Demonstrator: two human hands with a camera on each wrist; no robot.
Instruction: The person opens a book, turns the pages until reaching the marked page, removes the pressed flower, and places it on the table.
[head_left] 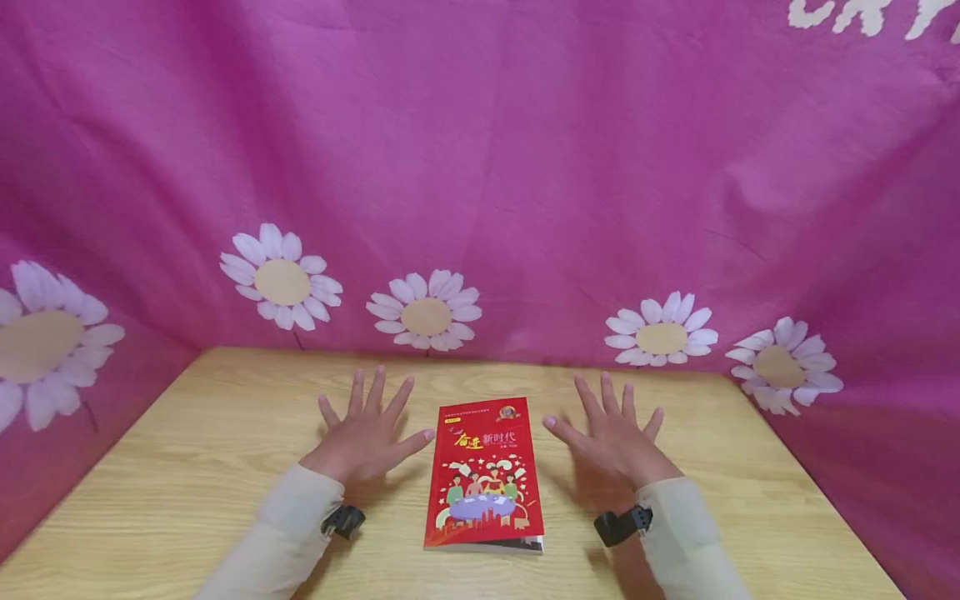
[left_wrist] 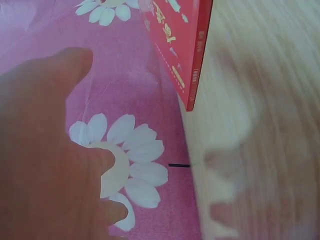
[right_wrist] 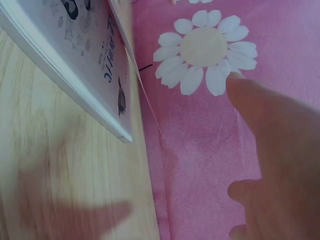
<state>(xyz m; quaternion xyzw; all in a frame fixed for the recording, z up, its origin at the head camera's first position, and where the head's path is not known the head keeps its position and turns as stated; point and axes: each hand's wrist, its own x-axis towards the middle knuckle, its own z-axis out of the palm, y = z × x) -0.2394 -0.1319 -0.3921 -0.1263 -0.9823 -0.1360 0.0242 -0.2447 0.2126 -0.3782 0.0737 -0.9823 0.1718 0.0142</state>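
A red paperback book (head_left: 486, 479) lies face up on the wooden table, its cover printed with yellow lettering and a drawing of people round a purple table. To its left my left hand (head_left: 367, 437) is held palm down with fingers spread, the thumb pointing at the cover. On the other side my right hand (head_left: 611, 437) mirrors it, fingers also spread. Neither hand touches the book. From the left wrist, the book's red spine (left_wrist: 198, 55) shows. In the right wrist view the front cover stands slightly lifted off a printed white page (right_wrist: 95, 55).
The light wooden table (head_left: 225, 467) runs back to a magenta cloth (head_left: 525, 167) with white daisies, which also hangs along both sides. Each wrist wears a black camera on a strap, the left one (head_left: 345, 522) and the right one (head_left: 622, 525), over pale sleeves.
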